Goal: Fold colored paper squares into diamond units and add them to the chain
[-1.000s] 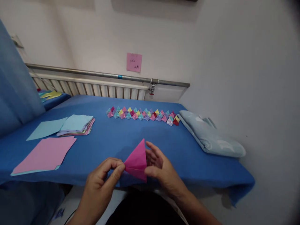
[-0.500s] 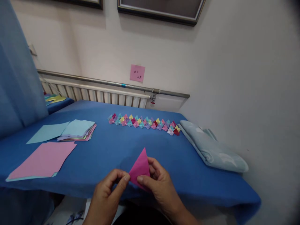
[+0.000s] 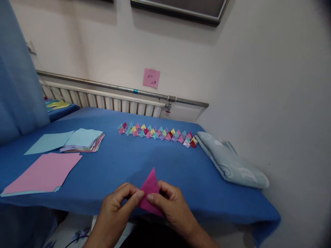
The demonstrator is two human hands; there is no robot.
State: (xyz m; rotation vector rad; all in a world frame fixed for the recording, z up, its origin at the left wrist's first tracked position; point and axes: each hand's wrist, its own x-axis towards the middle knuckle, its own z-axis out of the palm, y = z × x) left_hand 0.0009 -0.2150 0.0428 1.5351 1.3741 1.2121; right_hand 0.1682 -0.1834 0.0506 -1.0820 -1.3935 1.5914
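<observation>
A folded piece of magenta paper [image 3: 151, 184], pointed at the top, is held up near the front edge of the bed. My left hand [image 3: 120, 203] pinches its left edge between thumb and forefinger. On the other side, my right hand [image 3: 170, 203] grips the paper with the thumb across its near face and the fingers behind, partly hidden. Further back, several small folded paper pieces [image 3: 155, 132] in many colours lie in a long double row on the blue sheet [image 3: 124, 162].
To the left lie a pink paper stack [image 3: 43, 174], a mixed stack topped with light blue [image 3: 84, 137] and a loose blue sheet of paper [image 3: 48, 142]. A folded pale blanket [image 3: 231, 162] rests at the right by the wall. A radiator [image 3: 103, 100] runs behind.
My right hand has shifted left, bringing both hands closer together. The magenta paper looks narrower and its tip is lower and further left. The view has moved slightly.
</observation>
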